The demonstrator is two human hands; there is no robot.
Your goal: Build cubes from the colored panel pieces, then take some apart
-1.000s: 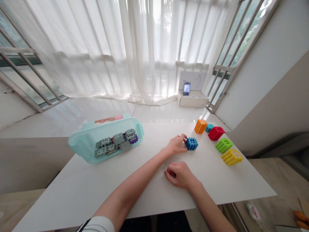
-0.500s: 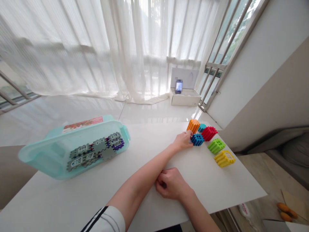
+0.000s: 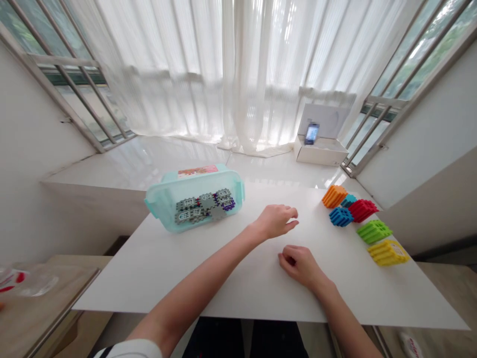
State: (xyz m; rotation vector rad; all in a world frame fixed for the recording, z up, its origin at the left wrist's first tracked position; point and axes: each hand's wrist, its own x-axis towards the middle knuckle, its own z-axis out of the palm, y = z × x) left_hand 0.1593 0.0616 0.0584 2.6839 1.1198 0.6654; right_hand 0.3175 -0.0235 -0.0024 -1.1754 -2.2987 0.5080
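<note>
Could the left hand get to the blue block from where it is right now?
Probably yes. The left hand hangs empty over bare white table, and nothing lies between it and the blue block, which sits beside the red block.

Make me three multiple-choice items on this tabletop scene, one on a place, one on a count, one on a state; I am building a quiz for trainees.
1. Where does the blue cube sit?
A. inside the teal box
B. among the coloured cubes at the table's right side
C. in the right hand

2. How many coloured cubes stand on the table?
A. three
B. six
C. nine

3. What is the left hand doing?
A. hanging open over the table, holding nothing
C. lifting the box lid
B. gripping the yellow cube

Answers:
1 B: it lies between the orange cube and the red cube.
2 B: orange, teal, red, blue, green and yellow.
3 A: its fingers are loose and empty; the right hand rests curled on the table, and the teal box is apart.
</note>
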